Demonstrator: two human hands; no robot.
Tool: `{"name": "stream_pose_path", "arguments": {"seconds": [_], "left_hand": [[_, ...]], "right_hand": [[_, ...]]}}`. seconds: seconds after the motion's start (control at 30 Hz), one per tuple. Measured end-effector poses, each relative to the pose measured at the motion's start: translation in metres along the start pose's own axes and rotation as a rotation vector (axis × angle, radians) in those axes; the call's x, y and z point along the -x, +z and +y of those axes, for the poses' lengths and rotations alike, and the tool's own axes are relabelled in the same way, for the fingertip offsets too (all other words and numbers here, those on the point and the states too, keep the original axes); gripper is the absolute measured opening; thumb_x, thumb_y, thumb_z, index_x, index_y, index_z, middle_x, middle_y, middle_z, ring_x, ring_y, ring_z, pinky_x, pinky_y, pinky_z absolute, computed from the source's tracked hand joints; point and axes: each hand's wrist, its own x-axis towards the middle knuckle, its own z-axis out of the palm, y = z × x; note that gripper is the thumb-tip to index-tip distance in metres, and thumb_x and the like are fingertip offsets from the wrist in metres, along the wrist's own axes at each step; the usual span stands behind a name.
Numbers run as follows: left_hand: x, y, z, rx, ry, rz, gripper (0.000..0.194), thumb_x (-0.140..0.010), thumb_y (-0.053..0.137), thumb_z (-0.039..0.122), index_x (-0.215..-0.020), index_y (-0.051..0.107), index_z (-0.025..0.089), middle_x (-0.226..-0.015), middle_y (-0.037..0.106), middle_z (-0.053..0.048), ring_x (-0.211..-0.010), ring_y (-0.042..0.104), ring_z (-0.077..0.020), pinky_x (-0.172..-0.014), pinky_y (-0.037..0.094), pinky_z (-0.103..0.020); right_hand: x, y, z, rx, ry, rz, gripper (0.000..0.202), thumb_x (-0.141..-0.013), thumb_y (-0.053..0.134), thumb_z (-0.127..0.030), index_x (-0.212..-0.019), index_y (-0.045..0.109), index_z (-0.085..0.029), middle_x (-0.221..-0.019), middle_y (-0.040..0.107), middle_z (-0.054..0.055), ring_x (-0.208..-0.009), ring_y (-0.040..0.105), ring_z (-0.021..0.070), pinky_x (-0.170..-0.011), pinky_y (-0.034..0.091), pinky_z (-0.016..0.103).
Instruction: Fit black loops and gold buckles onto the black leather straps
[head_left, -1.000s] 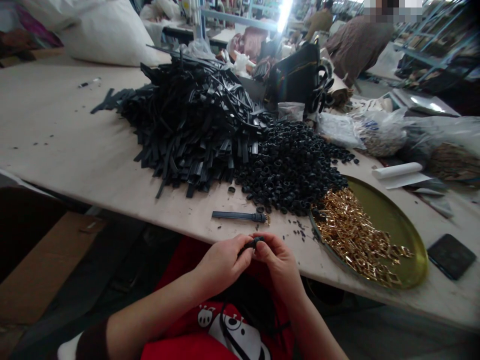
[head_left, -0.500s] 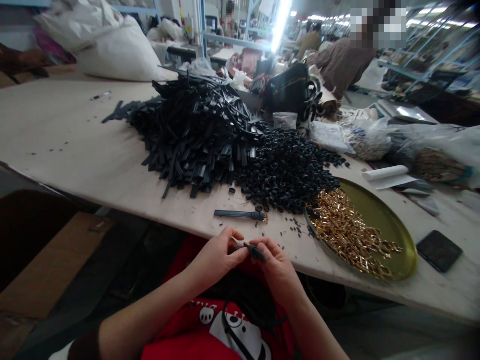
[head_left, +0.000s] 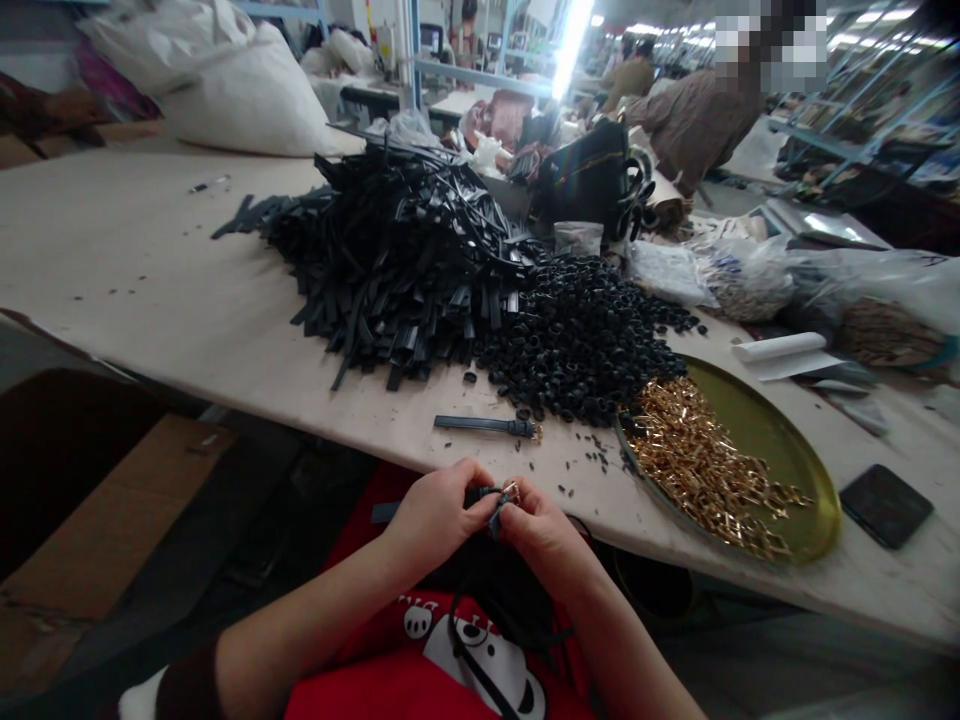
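Note:
My left hand [head_left: 439,510] is closed on a dark strap [head_left: 385,513], whose flat tail sticks out behind the palm. My right hand [head_left: 544,530] pinches the strap's other end, where a small gold buckle [head_left: 511,490] shows between the fingertips. Both hands meet just off the table's near edge, above the lap. Just beyond them lies a strap with a gold buckle fitted [head_left: 484,427], flat on the table. My fingers hide part of the held strap, so how it passes through the buckle cannot be made out.
A heap of black straps [head_left: 405,270] covers the table's middle, beside a pile of small black loops [head_left: 585,340]. Gold buckles [head_left: 697,460] fill part of a round tray [head_left: 806,470]. A phone [head_left: 886,505] lies farther right. White sacks [head_left: 240,95] stand at the back left.
The fingers have shifted around the held strap. Its tail now shows left of my left hand, and the gold buckle is plainer at my right fingertips. The view has shifted slightly.

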Motion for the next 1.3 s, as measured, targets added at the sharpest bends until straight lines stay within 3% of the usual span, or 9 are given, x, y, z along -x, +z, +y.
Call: {"name": "stream_pose_path", "arguments": {"seconds": [0.13,0.23,0.33,0.4,0.57,0.7,0.97,1.2,1.3], "left_hand": [[-0.003,-0.004,0.003,0.305,-0.024,-0.156,0.020,-0.076,0.054,0.034,-0.085,0.061,0.017,-0.080,0.065,-0.002,-0.072,0.057,-0.0153,-0.064,0.042,-0.024],[-0.004,-0.006,0.003,0.572,-0.115,-0.291,0.024,-0.075,0.056,0.034,-0.087,0.059,0.014,-0.077,0.064,-0.001,-0.063,0.054,-0.0116,-0.055,0.041,-0.021],[-0.006,-0.007,0.000,0.673,-0.179,-0.312,0.020,-0.074,0.058,0.028,-0.087,0.058,0.013,-0.077,0.062,-0.001,-0.062,0.053,-0.0100,-0.054,0.040,-0.019],[-0.008,-0.006,-0.003,0.714,-0.184,-0.324,0.022,-0.074,0.057,0.027,-0.090,0.059,0.013,-0.079,0.063,-0.002,-0.065,0.054,-0.0103,-0.056,0.041,-0.020],[-0.015,-0.006,-0.008,0.705,-0.213,-0.425,0.025,-0.074,0.056,0.026,-0.094,0.061,0.012,-0.079,0.064,-0.003,-0.061,0.055,-0.0095,-0.059,0.042,-0.022],[-0.020,-0.003,-0.008,0.736,-0.271,-0.486,0.022,-0.071,0.057,0.020,-0.092,0.060,0.012,-0.074,0.063,0.000,-0.056,0.054,-0.0077,-0.056,0.042,-0.020],[-0.025,-0.006,-0.008,0.741,-0.247,-0.477,0.027,-0.071,0.060,0.023,-0.095,0.055,0.013,-0.074,0.062,0.001,-0.059,0.057,-0.0090,-0.059,0.042,-0.023],[-0.014,0.002,-0.004,0.808,-0.242,-0.471,0.019,-0.068,0.061,0.018,-0.080,0.047,0.015,-0.068,0.056,0.005,-0.052,0.055,-0.0072,-0.051,0.039,-0.019],[-0.007,-0.001,0.002,0.782,-0.204,-0.505,0.015,-0.070,0.058,0.017,-0.082,0.048,0.015,-0.071,0.056,0.004,-0.056,0.056,-0.0079,-0.055,0.041,-0.020]], "right_hand": [[-0.002,0.001,-0.006,-0.062,0.002,0.007,0.031,-0.062,0.073,-0.035,-0.067,0.046,-0.019,-0.061,0.051,-0.005,-0.055,0.048,0.0097,-0.055,0.038,0.021],[-0.007,0.001,-0.006,-0.040,-0.053,0.095,0.030,-0.065,0.069,-0.039,-0.071,0.048,-0.019,-0.061,0.052,-0.004,-0.055,0.049,0.0100,-0.054,0.040,0.023],[-0.012,-0.001,-0.004,0.165,-0.204,0.295,0.027,-0.068,0.067,-0.035,-0.075,0.046,-0.021,-0.063,0.051,-0.006,-0.052,0.048,0.0093,-0.051,0.040,0.021],[-0.013,-0.006,-0.005,0.374,-0.303,0.352,0.024,-0.070,0.065,-0.031,-0.084,0.046,-0.023,-0.065,0.052,-0.006,-0.052,0.048,0.0096,-0.050,0.039,0.021],[-0.009,-0.016,-0.016,0.824,-0.332,0.116,0.002,-0.077,0.055,-0.023,-0.076,0.054,-0.022,-0.059,0.054,-0.004,-0.053,0.048,0.0110,-0.050,0.035,0.023],[-0.002,-0.017,-0.023,0.946,-0.377,0.011,0.005,-0.077,0.053,-0.018,-0.073,0.054,-0.022,-0.066,0.057,-0.002,-0.060,0.050,0.0124,-0.057,0.036,0.024],[0.001,-0.020,-0.013,0.848,-0.335,0.122,0.006,-0.083,0.047,-0.027,-0.083,0.049,-0.021,-0.066,0.048,-0.003,-0.058,0.044,0.0117,-0.054,0.035,0.023],[0.013,-0.016,-0.026,1.107,-0.297,-0.085,0.006,-0.083,0.044,-0.021,-0.078,0.047,-0.020,-0.071,0.052,-0.001,-0.065,0.046,0.0118,-0.060,0.036,0.023],[0.019,-0.014,-0.032,1.122,-0.227,-0.091,0.008,-0.082,0.044,-0.020,-0.076,0.047,-0.019,-0.069,0.051,-0.002,-0.063,0.045,0.0113,-0.059,0.035,0.023]]}}
